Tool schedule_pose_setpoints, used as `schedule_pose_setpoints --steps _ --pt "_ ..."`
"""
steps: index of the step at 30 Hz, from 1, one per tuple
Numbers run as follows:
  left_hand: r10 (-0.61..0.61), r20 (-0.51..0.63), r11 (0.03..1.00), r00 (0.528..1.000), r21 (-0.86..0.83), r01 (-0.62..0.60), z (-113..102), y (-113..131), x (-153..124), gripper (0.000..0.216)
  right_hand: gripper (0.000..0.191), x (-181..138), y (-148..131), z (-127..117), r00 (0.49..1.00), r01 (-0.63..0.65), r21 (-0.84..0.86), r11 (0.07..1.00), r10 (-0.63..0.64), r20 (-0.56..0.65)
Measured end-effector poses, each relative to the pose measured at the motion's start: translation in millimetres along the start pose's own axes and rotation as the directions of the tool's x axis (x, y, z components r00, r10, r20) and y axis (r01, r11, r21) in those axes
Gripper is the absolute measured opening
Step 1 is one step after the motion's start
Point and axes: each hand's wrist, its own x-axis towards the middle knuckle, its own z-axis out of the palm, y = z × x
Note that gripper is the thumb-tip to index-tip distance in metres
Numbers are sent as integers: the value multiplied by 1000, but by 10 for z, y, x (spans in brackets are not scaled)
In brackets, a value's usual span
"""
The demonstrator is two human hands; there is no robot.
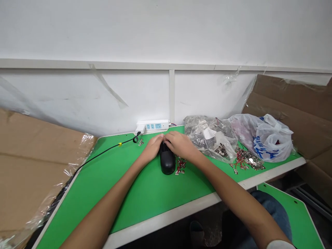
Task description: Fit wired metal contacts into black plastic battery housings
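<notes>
A black device with a rounded front end (167, 163) rests on the green table (129, 193). My left hand (153, 147) and my right hand (181, 143) meet over its far end, fingertips pinched together. Whatever lies between the fingers is too small and hidden to make out. Just right of the device, partly under my right wrist, is a small heap of metal pieces with red cords (181, 165). Several loose little metal pieces (140, 142) lie beyond my left hand.
A white power strip (155, 125) with a black cable (103, 151) stands by the wall. To the right are a clear bag of metal parts (204, 133), a pile of silvery pieces (250, 159) and a white plastic bag (272, 138). Cardboard (33, 166) covers the left side.
</notes>
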Motion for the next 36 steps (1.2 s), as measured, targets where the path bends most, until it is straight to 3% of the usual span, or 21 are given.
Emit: schedule_pose_setpoints --steps 14,23,36 --pt "50 36 999 998 -11 -50 3 -40 13 42 14 -6 2 64 974 -218 82 972 222 -38" --pt "36 13 998 999 45 -37 6 -50 4 43 11 74 149 40 964 -251 343 905 266 3" --pt "51 33 994 998 100 -54 20 -25 -19 43 8 46 195 177 982 -175 339 924 189 -7"
